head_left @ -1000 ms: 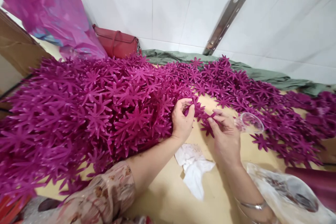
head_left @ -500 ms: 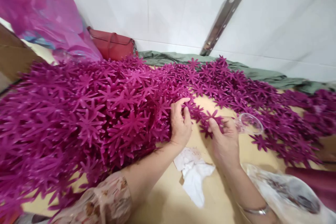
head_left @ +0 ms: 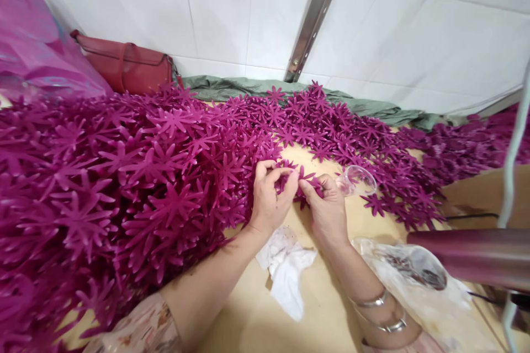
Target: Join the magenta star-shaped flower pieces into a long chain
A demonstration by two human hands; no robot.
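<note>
Close fingertip work in magenta

Through the head view I have both of the person's hands meeting near the middle, at the right edge of a big heap [head_left: 86, 204] of magenta, star-shaped flowers. The left hand [head_left: 271, 193] is curled, thumb and forefinger brought together at the tips; the right hand [head_left: 331, 209] pinches with thumb against forefinger. Between them sits a small flower piece [head_left: 308, 177], just above the tabletop [head_left: 248, 314], and both pinches seem to be on it. From here I can't tell whether it is one layer or several.

I judge the step in hand to be delicate handling of petals. The next move calls for light, steady fingertips and no tug that might crease or tear them.

On the tabletop, a crumpled white cloth [head_left: 287, 270] lies below the hands. A clear cup [head_left: 360, 181] lies tipped just beside the right hand, and a see-through plastic bag [head_left: 409, 270] with dark bits rests near the right forearm. Looser flowers [head_left: 331, 121] spread behind. Along the tiled wall [head_left: 223, 5] I see green fabric [head_left: 248, 87], a red handbag [head_left: 124, 66] and a metal strip [head_left: 310, 33].
</note>
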